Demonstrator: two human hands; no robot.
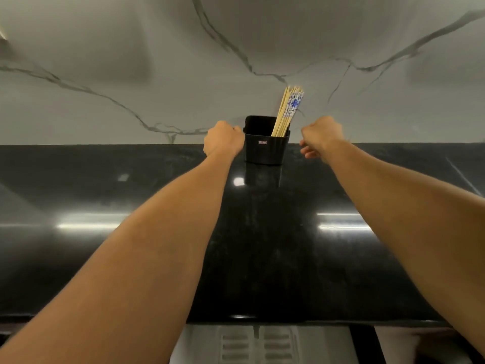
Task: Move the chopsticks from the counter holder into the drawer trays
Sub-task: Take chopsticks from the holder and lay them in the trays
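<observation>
A black chopstick holder (265, 149) stands at the back of the dark counter, against the marble wall. Several chopsticks (284, 114) lean to its right side, bamboo ones together with blue-and-white patterned ones. My left hand (223, 139) is at the holder's upper left edge, its curled fingers against the rim. My right hand (321, 136) hovers just right of the holder, fingers loosely curled with nothing in them, clear of the chopsticks. Below the counter's front edge a white slotted drawer tray (259, 345) shows.
The glossy black counter (275, 245) stretches across the whole view, with bright light reflections on it. A grey-veined marble wall (157, 74) rises directly behind the holder. The open drawer sits under the counter's front edge at the bottom centre.
</observation>
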